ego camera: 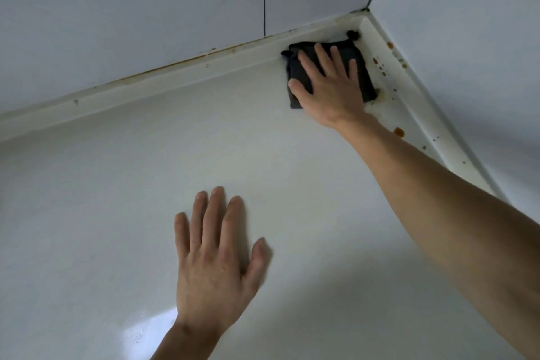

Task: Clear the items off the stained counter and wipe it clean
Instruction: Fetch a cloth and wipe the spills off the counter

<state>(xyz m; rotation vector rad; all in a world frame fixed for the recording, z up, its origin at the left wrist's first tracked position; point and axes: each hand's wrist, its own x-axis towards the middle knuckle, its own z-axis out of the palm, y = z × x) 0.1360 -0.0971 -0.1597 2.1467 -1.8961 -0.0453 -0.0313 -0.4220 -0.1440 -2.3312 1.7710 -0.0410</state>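
Left hand (pixel 214 263) flat on white counter (pixel 87 228); right hand (pixel 330 88) flat on dark cloth (pixel 304 67), stained tiled corner.

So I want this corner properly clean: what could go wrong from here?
The brown spots along the right ledge lie beside the cloth, outside its reach, so they may be missed. The right hand presses the cloth flat, so the grimy seam under the wall tiles may stay dirty. The left hand leans on glossy counter and might slip.

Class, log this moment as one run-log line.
right hand: presses dark cloth in corner | left hand: flat on counter | brown stains: remain
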